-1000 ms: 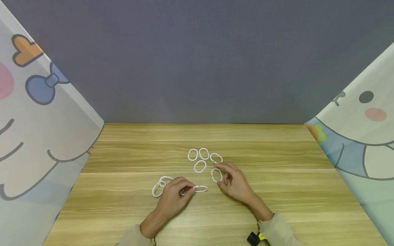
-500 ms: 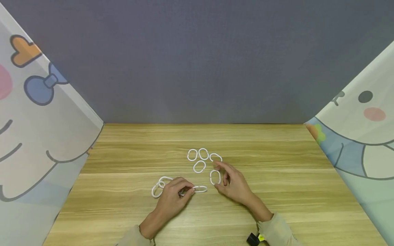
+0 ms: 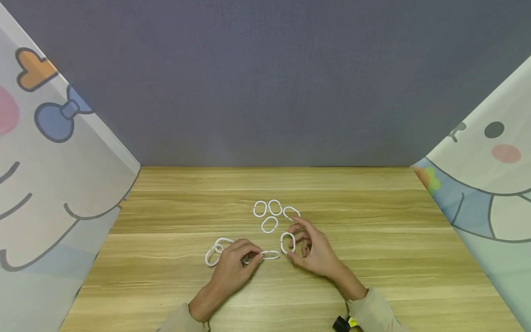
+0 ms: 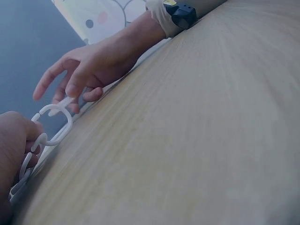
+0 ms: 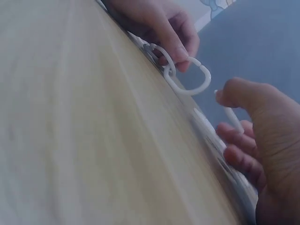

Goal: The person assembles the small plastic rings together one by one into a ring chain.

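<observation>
at lower centre of the head view, the left hand [image 3: 234,265] covers the middle of a chain of white links, so the number beneath it cannot be told. two joined links [image 3: 207,258] show out to its left; at its fingertips a white ring [image 3: 278,255] is pinched, and the right wrist view shows that ring hooked through another. in the left wrist view the same hand is cut off by the left edge.

right of centre in the head view, the right hand [image 3: 315,251] has thumb and fingers closed on a separate white ring [image 3: 282,242]; in the right wrist view this one is nearly edge-on and its outline is hard to read. the black device [image 3: 341,323] near the right sleeve [image 3: 375,309] is clipped by the bottom edge.

compared with a second ago, the right hand's ring sits slightly lower and further left in the frame, nearer the pinched one. the left hand has barely shifted. four loose rings [image 3: 262,226] lie as they did on the table [image 3: 186,198], just above centre-low.
</observation>
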`<state>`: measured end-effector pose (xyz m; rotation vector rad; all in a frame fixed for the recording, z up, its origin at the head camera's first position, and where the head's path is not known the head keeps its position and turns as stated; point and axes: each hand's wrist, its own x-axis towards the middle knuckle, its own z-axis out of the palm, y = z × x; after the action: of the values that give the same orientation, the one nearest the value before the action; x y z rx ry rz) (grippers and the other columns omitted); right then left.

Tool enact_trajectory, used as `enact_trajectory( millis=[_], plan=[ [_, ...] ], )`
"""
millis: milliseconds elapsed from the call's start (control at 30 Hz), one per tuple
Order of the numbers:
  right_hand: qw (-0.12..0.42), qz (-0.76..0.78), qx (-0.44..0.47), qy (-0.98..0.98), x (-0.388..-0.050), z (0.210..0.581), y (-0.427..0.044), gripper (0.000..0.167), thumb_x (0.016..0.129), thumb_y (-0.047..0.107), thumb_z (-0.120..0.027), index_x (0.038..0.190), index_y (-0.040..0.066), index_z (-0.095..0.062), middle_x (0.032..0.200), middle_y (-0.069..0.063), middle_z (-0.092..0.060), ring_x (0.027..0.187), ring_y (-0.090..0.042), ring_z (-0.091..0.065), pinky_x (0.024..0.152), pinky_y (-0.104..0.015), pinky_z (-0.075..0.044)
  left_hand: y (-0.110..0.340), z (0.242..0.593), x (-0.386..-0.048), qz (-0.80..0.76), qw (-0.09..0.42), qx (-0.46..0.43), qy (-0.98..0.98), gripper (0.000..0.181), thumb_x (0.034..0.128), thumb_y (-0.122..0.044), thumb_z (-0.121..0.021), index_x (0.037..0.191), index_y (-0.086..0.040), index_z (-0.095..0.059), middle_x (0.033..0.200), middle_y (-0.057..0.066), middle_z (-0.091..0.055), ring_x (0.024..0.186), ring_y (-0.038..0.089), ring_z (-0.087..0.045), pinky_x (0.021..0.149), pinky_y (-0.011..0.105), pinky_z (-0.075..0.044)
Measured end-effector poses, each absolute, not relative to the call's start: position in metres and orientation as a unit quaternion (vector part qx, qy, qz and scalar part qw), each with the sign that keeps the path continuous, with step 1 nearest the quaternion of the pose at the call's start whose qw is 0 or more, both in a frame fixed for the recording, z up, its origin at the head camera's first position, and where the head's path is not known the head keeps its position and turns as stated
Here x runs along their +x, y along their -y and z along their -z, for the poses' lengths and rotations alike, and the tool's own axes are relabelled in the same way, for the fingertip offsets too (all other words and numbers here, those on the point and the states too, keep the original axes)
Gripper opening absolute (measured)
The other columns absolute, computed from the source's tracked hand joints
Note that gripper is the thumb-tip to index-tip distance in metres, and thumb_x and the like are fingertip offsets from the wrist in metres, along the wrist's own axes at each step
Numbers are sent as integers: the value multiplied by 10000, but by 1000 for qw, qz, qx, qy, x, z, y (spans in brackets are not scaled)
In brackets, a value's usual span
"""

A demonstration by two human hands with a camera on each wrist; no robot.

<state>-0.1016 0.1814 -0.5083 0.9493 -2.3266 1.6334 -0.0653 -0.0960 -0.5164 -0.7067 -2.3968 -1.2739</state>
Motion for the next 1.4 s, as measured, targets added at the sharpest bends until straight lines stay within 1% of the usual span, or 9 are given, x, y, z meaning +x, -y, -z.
enact_trajectory(
  millis=[67, 167, 233, 333, 600, 800, 900, 1167, 1400],
  plan=[
    [77, -563, 342, 748, -101, 509, -179, 948, 737, -166, -910, 1555, -120, -434, 1199, -267, -683, 753, -282, -732, 488, -257, -560, 96, 516, -65, 448, 167, -248, 843, 134, 914, -44, -899, 961, -147, -828, 943, -92, -761, 814, 9, -662, 671, 184, -577],
    [83, -578, 375, 720, -100, 509, -175, 972, 725, -208, -885, 1568, -123, -408, 1205, -304, -650, 780, -326, -725, 531, -299, -599, 96, 516, -66, 447, 167, -250, 843, 121, 924, -52, -895, 962, -145, -827, 945, -91, -759, 812, 9, -659, 667, 177, -573],
    [86, -579, 385, 714, -98, 509, -173, 983, 723, -211, -878, 1580, -104, -408, 1209, -293, -644, 805, -332, -722, 557, -304, -608, 96, 517, -66, 448, 169, -251, 842, 117, 925, -52, -893, 963, -141, -827, 946, -87, -759, 811, 13, -660, 666, 178, -575],
    [88, -579, 387, 712, -96, 508, -170, 963, 729, -204, -873, 1572, -110, -419, 1217, -265, -653, 829, -325, -720, 571, -296, -609, 96, 517, -66, 448, 171, -252, 840, 121, 925, -48, -891, 964, -144, -828, 943, -88, -760, 807, 14, -658, 663, 180, -575],
    [89, -578, 403, 704, -92, 508, -162, 951, 713, -219, -903, 1518, -197, -397, 1227, -267, -656, 826, -332, -720, 593, -316, -625, 95, 516, -65, 447, 173, -252, 841, 137, 911, -42, -904, 959, -145, -827, 932, -84, -758, 796, 18, -653, 651, 187, -567],
    [95, -563, 404, 715, -90, 508, -159, 964, 702, -191, -937, 1515, -179, -419, 1205, -265, -675, 810, -304, -714, 627, -335, -632, 96, 515, -64, 446, 164, -250, 843, 119, 923, -54, -894, 967, -144, -828, 938, -94, -753, 803, 8, -647, 663, 190, -571],
    [100, -557, 402, 720, -90, 507, -158, 964, 704, -176, -946, 1525, -148, -442, 1208, -248, -693, 822, -297, -715, 644, -329, -636, 96, 515, -65, 446, 158, -251, 845, 112, 925, -69, -898, 967, -147, -829, 944, -96, -753, 812, -1, -643, 674, 187, -573],
    [87, -571, 405, 709, -89, 508, -156, 912, 709, -213, -929, 1488, -196, -455, 1219, -282, -685, 902, -340, -731, 781, -357, -677, 96, 516, -65, 444, 168, -260, 841, 116, 920, -51, -898, 960, -136, -830, 942, -94, -752, 793, 9, -631, 663, 186, -564],
    [77, -574, 394, 714, -88, 509, -155, 881, 715, -211, -929, 1480, -173, -495, 1222, -270, -694, 916, -344, -733, 807, -381, -682, 96, 515, -64, 446, 170, -262, 839, 108, 926, -51, -893, 967, -129, -831, 950, -88, -758, 797, 10, -634, 662, 185, -566]
  ],
)
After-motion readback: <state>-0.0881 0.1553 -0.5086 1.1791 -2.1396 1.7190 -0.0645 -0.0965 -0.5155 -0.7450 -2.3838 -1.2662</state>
